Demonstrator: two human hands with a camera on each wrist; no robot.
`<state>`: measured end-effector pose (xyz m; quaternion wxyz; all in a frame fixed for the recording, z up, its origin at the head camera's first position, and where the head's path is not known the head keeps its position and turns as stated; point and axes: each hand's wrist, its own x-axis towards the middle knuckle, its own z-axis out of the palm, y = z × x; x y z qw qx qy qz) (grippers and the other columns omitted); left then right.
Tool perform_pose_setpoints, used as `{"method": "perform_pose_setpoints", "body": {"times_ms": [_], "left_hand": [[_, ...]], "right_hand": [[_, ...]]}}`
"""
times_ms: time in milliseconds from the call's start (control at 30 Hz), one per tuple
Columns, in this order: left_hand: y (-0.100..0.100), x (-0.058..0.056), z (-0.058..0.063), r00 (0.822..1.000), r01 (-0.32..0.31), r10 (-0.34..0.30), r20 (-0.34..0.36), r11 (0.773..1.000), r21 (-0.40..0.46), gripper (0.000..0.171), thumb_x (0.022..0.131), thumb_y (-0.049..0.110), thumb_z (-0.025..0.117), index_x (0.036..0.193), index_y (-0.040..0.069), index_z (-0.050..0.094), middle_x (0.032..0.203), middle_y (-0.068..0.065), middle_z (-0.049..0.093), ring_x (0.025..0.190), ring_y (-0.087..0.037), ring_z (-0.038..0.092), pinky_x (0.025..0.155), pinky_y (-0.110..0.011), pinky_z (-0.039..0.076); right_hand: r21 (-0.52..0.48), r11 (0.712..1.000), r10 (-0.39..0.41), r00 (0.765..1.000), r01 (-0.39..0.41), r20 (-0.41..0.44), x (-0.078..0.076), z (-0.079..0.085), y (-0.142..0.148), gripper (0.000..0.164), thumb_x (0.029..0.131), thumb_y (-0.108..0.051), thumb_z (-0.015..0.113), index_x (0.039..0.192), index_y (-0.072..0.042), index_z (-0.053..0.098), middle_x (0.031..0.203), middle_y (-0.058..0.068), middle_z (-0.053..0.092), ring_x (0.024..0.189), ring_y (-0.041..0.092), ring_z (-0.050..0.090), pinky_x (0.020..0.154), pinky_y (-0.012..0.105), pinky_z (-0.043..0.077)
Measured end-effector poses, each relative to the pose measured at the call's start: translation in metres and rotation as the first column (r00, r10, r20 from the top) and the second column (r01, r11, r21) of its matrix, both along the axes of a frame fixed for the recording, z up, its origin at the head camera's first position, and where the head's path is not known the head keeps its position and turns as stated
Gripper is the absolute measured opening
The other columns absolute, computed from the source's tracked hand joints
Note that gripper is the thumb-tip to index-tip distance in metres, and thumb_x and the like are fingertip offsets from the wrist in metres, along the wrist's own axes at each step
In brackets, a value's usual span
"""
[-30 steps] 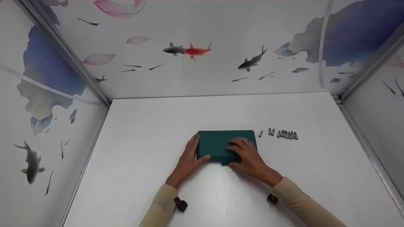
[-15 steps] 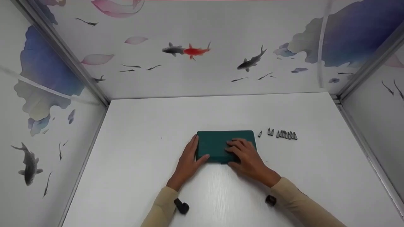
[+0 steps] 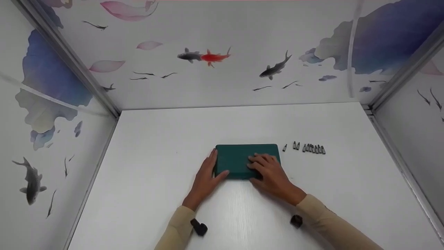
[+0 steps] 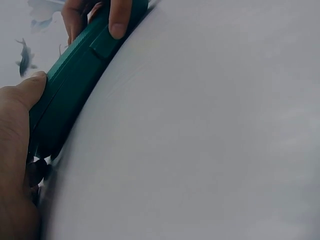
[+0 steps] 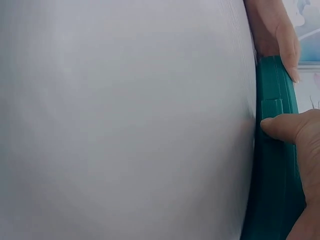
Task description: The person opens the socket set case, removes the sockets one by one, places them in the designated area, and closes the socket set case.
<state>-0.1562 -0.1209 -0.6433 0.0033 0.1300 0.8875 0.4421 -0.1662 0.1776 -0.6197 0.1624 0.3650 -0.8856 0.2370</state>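
Observation:
A dark green plastic case (image 3: 232,158) lies with its lid down on the white table. My left hand (image 3: 204,177) holds its left side, the fingers along that edge and the thumb on the lid's near left corner. Across the right part of the lid rest the bent fingers of my right hand (image 3: 274,173). The right thumb presses the latch (image 5: 272,107) on the case's front face, where the latch lies flat. In the left wrist view, the same latch (image 4: 102,46) sits under that thumb. What the case contains is hidden.
Right of the case lie several small grey pointed metal pieces (image 3: 314,148), most in a close row. Two (image 3: 296,146) lie apart, and a single one (image 3: 284,148) is nearest the case. White walls (image 3: 239,83) painted with fish enclose the table (image 3: 156,146).
The latch flap stuck out from the front edge a second ago; it has swung in flat under my right thumb. Both hands keep nearly the same places on the case.

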Motion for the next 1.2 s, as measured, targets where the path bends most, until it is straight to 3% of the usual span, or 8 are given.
{"method": "perform_pose_setpoints", "body": {"times_ms": [233,467,700,867,1200], "left_hand": [[-0.0042,-0.0023,-0.0012,1.0,-0.013,0.013,-0.002,1.0,-0.013,0.095,0.108,0.06,0.063,0.178,0.014,0.018,0.183,-0.006,0.021,0.168,-0.038,0.022,0.133,-0.06,0.023],[-0.0048,-0.0024,-0.0001,1.0,-0.011,0.011,-0.002,1.0,-0.012,0.096,0.108,0.061,0.063,0.178,0.011,0.019,0.183,-0.008,0.022,0.167,-0.04,0.023,0.133,-0.06,0.025],[-0.0052,-0.0016,0.0033,1.0,-0.019,0.019,0.001,1.0,-0.01,0.095,0.108,0.059,0.064,0.177,0.01,0.02,0.183,-0.008,0.022,0.166,-0.043,0.024,0.131,-0.062,0.026],[-0.0037,-0.0015,0.0065,0.999,-0.035,0.036,0.03,0.999,-0.007,0.095,0.109,0.06,0.062,0.178,0.014,0.017,0.183,-0.006,0.021,0.166,-0.043,0.022,0.131,-0.063,0.026],[-0.0009,0.0044,0.0068,0.996,-0.051,0.051,0.068,0.999,-0.008,0.096,0.109,0.062,0.061,0.179,0.016,0.015,0.184,-0.007,0.017,0.168,-0.04,0.016,0.133,-0.062,0.021]], "right_hand": [[0.005,1.0,0.005,1.0,-0.005,0.002,-0.0034,0.0028,-0.0062,0.049,0.084,-0.02,0.099,0.128,-0.008,0.08,0.146,0.015,0.07,0.14,0.04,0.061,0.109,0.063,0.048],[0.039,0.999,0.004,0.998,-0.002,-0.056,-0.0035,-0.0004,-0.0069,0.05,0.081,-0.02,0.101,0.126,-0.009,0.081,0.143,0.016,0.071,0.137,0.039,0.063,0.106,0.062,0.05],[0.04,0.999,-0.003,1.0,0.004,-0.024,-0.0035,0.0032,-0.0084,0.049,0.084,-0.02,0.099,0.127,-0.009,0.081,0.145,0.015,0.071,0.137,0.039,0.064,0.106,0.062,0.05],[0.039,0.999,-0.014,1.0,0.014,0.006,-0.0067,0.005,-0.0096,0.047,0.087,-0.019,0.097,0.13,-0.009,0.081,0.147,0.014,0.071,0.14,0.038,0.062,0.108,0.062,0.048],[0.059,0.998,-0.022,0.999,0.024,-0.035,-0.0059,0.0,-0.0093,0.048,0.085,-0.018,0.098,0.129,-0.009,0.079,0.146,0.014,0.07,0.139,0.038,0.062,0.107,0.061,0.049]]}}
